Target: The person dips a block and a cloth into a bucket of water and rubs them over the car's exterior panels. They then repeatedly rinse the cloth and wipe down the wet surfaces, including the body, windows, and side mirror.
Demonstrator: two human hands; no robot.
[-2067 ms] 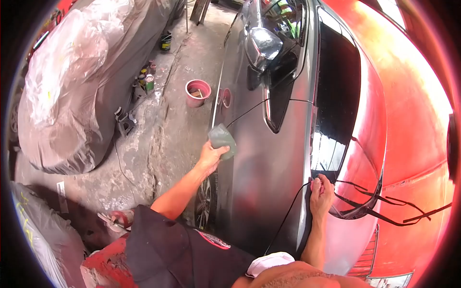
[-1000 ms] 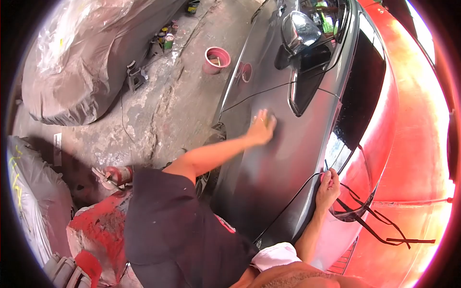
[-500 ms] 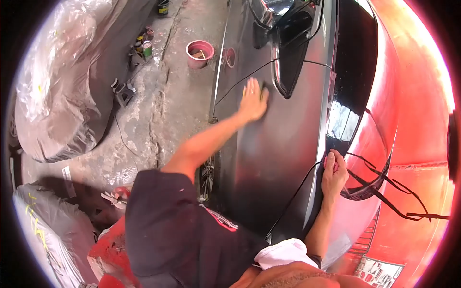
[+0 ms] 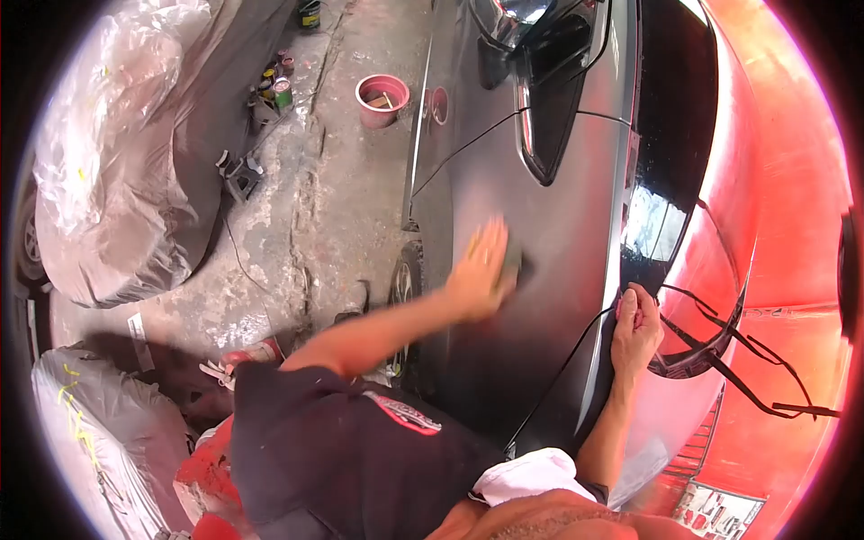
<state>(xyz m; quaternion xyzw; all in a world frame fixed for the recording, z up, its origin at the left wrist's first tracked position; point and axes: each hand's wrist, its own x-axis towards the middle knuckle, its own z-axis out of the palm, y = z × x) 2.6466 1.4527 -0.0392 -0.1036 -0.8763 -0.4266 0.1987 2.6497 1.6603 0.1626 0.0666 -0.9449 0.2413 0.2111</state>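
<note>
My left hand [image 4: 486, 267] lies over a dark, flat pad [image 4: 512, 261] on the matte grey car panel [image 4: 549, 243]. Its fingers are stretched across the pad, blurred by motion, and the pad's edge shows beside them. At the edge of the car glass [image 4: 655, 216], my right hand [image 4: 637, 326] has its fingers curled around a small pink thing [image 4: 638, 317], mostly hidden by the fingers. A thin black cable [image 4: 562, 369] runs down the panel near that hand. Above my left hand sits the black, chrome-edged window trim [image 4: 540, 162].
A pink bucket [image 4: 402, 95] stands on the stained concrete floor [image 4: 351, 180], with small cans [image 4: 283, 92] to its left. Plastic sheeting [image 4: 117, 198] covers a vehicle at left. Black wiper arms [image 4: 742, 387] stick out at right, before a red surface [image 4: 796, 252].
My left hand has slid with the pad down the panel, toward my body, and slightly right. My right hand stays at the glass edge; the view has shifted slightly.
</note>
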